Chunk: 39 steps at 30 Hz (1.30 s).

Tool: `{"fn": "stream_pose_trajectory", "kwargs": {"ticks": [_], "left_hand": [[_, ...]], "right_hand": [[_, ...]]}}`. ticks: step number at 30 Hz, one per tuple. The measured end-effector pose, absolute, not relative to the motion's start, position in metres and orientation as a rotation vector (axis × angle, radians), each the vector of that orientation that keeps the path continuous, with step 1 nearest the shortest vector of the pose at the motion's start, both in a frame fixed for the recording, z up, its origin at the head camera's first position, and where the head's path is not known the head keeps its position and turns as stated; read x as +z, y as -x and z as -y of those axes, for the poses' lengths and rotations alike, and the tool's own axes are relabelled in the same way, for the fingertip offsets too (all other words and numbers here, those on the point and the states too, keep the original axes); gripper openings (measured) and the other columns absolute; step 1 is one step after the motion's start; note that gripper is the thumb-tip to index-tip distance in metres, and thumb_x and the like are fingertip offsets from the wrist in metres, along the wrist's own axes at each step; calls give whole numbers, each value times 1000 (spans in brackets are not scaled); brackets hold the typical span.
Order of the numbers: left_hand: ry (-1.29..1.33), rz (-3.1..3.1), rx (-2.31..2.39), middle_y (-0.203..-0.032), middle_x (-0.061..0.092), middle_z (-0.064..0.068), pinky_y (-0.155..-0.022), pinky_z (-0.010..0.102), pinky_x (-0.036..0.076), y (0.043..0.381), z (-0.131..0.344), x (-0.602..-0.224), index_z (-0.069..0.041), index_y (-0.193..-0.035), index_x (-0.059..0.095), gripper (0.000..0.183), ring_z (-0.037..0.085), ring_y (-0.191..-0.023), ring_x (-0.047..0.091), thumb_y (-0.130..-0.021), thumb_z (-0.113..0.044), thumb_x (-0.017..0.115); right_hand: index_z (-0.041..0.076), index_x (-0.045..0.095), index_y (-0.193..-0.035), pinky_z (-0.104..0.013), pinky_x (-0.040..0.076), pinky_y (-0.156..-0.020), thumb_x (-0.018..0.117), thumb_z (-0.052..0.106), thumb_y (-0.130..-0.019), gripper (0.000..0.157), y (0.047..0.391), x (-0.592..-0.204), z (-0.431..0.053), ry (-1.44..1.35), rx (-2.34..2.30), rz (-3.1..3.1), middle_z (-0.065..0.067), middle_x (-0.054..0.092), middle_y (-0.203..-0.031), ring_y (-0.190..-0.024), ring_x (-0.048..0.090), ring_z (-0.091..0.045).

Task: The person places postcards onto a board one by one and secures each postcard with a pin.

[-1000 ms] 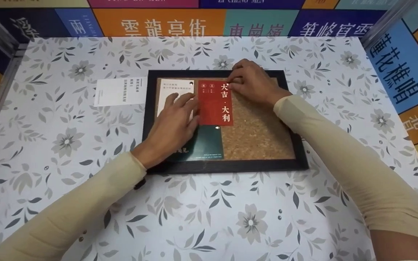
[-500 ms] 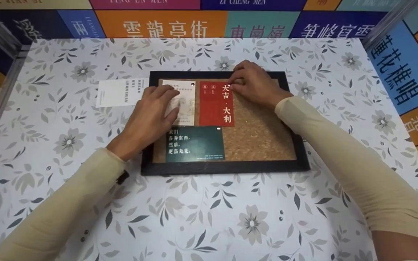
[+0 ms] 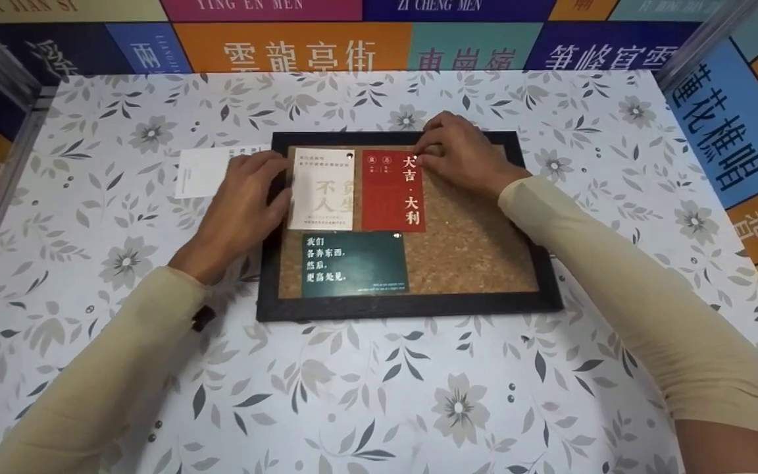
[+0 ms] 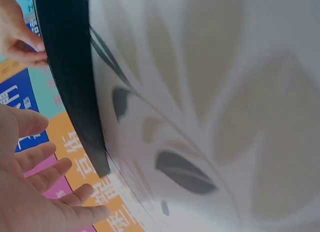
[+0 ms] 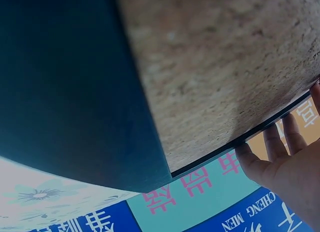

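Observation:
In the head view a black-framed cork board [image 3: 471, 263] lies on the table with three cards on it. A red card [image 3: 385, 191] sits at top centre, a white card [image 3: 320, 204] to its left and a dark green card [image 3: 359, 263] below. My right hand [image 3: 461, 150] pinches a small pushpin [image 3: 415, 158] at the red card's upper right corner; its other fingers reach over the board in the right wrist view. My left hand [image 3: 237, 204], fingers loosely bent and holding nothing, hovers by the frame's left edge. The left wrist view shows its fingers spread.
A loose white printed card [image 3: 201, 174] lies left of the board, partly behind the left hand. More pins show on the white and green cards. The table has a floral cover [image 3: 366, 395]. Colourful lettered panels [image 3: 300, 49] stand along the back and sides.
My left hand has moved left, off the white and green cards, to the frame's left edge, uncovering both cards. The right hand stays at the red card's corner.

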State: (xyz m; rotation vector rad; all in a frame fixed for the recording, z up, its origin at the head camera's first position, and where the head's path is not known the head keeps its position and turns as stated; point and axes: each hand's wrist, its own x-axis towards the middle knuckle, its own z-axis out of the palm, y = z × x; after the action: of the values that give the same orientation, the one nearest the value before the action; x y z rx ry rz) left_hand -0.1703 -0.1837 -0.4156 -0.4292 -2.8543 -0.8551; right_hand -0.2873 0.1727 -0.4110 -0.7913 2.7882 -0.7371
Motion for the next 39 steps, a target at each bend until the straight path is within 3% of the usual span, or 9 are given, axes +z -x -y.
{"fn": "stream_pose_trajectory", "kwargs": {"ticks": [7,19,29,36,39], "left_hand": [[415,2832,-835,-152,60,28,-122,60,40,176,201,-421,9,-145,65,42,53,-142,50,-105,-6,68],[308,2893,-799,-154,58,29,-122,64,37,187,228,-423,8,-145,64,42,55,-142,48,-107,-9,61],[124,3097,-831,-171,41,25,-130,67,20,197,250,-420,1,-158,54,53,51,-158,29,-111,-23,55],[137,3158,-821,-172,38,26,-127,75,18,202,261,-417,0,-154,57,51,55,-158,24,-111,-26,56],[121,3206,-820,-177,29,25,-130,74,13,204,264,-417,-2,-162,51,57,53,-163,17,-113,-31,53]], "right_hand": [[6,82,-128,-52,42,-118,68,15,-108,26,288,-412,-174,804,-757,-2780,-15,60,-141,-132,53,-32],[6,83,-126,-50,41,-121,70,18,-108,24,286,-410,-174,794,-745,-2789,-15,61,-144,-137,53,-31],[6,82,-127,-49,41,-121,69,16,-108,25,287,-411,-173,783,-755,-2778,-14,60,-144,-136,52,-30],[6,82,-127,-51,41,-120,68,18,-109,26,285,-412,-174,804,-772,-2774,-14,59,-143,-135,52,-31],[6,82,-127,-51,42,-119,68,18,-109,26,285,-412,-174,800,-775,-2773,-14,59,-141,-132,53,-31]]}}
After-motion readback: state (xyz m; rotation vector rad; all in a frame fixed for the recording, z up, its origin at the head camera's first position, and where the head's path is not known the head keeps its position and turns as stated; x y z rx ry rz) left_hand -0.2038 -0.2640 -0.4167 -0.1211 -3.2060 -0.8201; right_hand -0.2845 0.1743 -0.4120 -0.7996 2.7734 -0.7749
